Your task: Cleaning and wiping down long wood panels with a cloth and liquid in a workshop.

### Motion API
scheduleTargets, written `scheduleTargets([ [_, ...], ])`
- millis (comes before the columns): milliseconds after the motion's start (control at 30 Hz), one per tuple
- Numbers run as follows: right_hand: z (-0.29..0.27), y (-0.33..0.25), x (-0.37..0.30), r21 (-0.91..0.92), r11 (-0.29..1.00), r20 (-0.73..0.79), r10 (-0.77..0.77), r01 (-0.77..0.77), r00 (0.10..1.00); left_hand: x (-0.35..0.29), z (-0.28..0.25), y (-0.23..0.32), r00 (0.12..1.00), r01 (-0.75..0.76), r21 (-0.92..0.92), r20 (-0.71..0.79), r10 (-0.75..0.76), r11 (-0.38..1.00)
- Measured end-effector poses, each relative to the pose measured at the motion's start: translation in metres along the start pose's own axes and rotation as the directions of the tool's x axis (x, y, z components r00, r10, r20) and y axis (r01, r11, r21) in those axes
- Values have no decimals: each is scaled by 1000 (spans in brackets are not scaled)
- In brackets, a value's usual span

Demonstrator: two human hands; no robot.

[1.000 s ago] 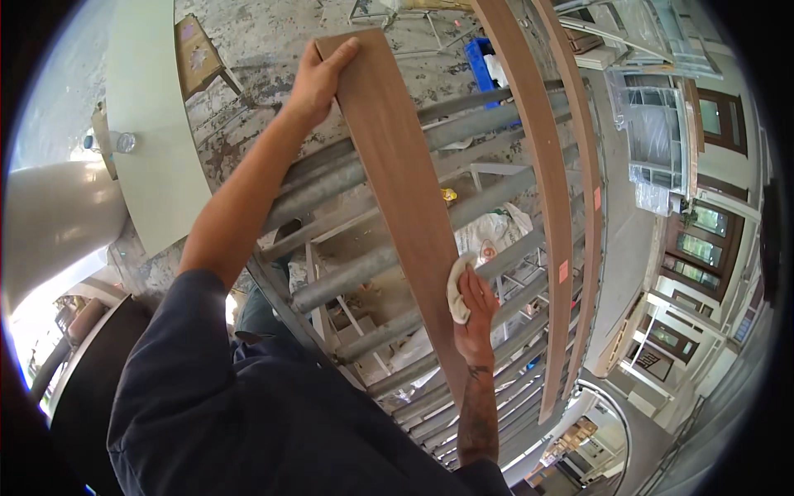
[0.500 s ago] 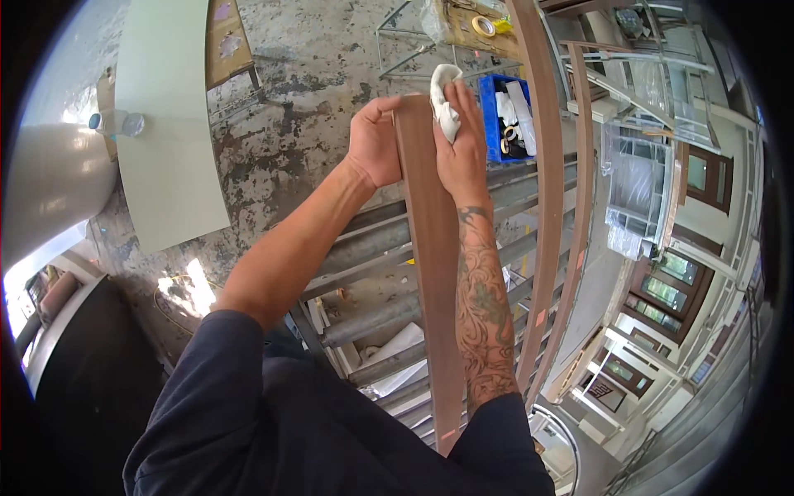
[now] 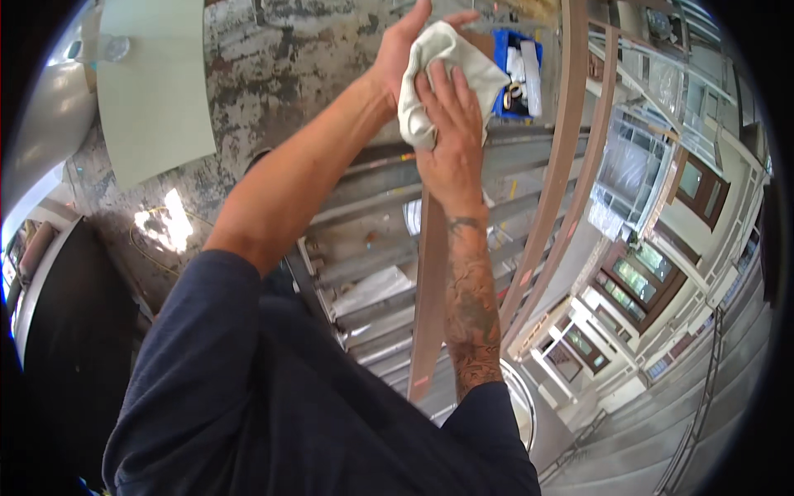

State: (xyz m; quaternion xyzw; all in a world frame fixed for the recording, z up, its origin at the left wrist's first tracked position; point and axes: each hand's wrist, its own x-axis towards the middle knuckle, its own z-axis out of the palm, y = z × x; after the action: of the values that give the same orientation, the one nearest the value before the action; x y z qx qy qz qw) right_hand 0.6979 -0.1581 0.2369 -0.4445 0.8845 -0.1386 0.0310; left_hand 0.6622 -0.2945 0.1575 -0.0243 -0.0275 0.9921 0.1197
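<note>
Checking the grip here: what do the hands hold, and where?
Both the left hand and right hand clasp a white cloth over the brown board's far end.

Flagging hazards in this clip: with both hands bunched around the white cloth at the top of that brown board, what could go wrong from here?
1. Both the left hand and right hand are on the white cloth, so the long brown board may have little direct hold and could slip or tip.
2. It passes close to the grey metal rack and could knock against it.
</note>
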Motion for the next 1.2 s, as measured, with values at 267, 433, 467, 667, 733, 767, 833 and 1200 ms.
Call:
scheduleTargets([
  [267, -7, -97, -336, -84, 914, 226, 405, -397, 886, -2, 17, 0, 988, -151, 157, 37, 147, 976],
  [433, -7, -89, -305, 33, 918, 327, 363, -394, 873, 5, -11, 7, 997, 76, -19, -19, -76, 997],
  [467, -7, -76, -248, 19, 948, 323, 295, -318, 899, 4, -15, 9, 997, 80, -38, 24, -79, 996],
  [667, 2, -4, 1, 95, 995, -152, -5, 19, 988, 29, -23, 16, 941, 185, -74, 300, -155, 980],
  [733, 6, -16, -6, -45, 999, -258, -7, -5, 966, 30, -28, 12, 968, 105, 57, 224, -115, 993],
  [767, 21, -9, -30, 59, 993, -153, 109, -101, 982, 23, -14, 2, 964, 111, 59, 235, -122, 992],
  [833, 21, -50, -97, 48, 973, -49, 229, -226, 972, 0, -9, 21, 996, 71, 131, 38, -77, 989],
  [1200, -2, -95, -313, 150, 565, -5, 821, -811, 571, -5, 22, 6, 995, 17, 260, -104, 10, 965],
])
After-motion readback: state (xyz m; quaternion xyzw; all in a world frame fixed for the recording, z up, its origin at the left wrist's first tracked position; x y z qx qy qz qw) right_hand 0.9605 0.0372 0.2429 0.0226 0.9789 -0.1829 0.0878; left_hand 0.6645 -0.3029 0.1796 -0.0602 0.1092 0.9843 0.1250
